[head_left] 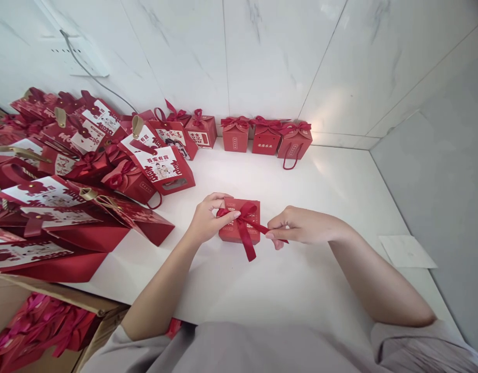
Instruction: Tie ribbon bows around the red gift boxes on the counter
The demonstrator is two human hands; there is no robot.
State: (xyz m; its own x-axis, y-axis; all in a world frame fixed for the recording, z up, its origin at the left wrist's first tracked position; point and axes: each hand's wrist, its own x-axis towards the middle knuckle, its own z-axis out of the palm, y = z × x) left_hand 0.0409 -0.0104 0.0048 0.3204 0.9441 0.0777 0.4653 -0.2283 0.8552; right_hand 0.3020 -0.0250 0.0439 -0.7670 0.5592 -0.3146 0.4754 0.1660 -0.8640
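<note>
In the middle of the white table stands a small red gift box with gold print, and a dark red ribbon is tied in a bow on its top. My left hand grips the box's left side, its thumb pressed on the bow's left loop. Between the thumb and fingers of my right hand one ribbon tail is pinched and stretched out to the right. The other tail hangs down over the box's front. The box's far left edge is hidden behind my left hand.
Many red gift boxes and bags crowd the table's left side. Along the tiled wall stand three bow-topped boxes. A cardboard box of ribboned boxes sits at lower left. White paper lies at the right edge.
</note>
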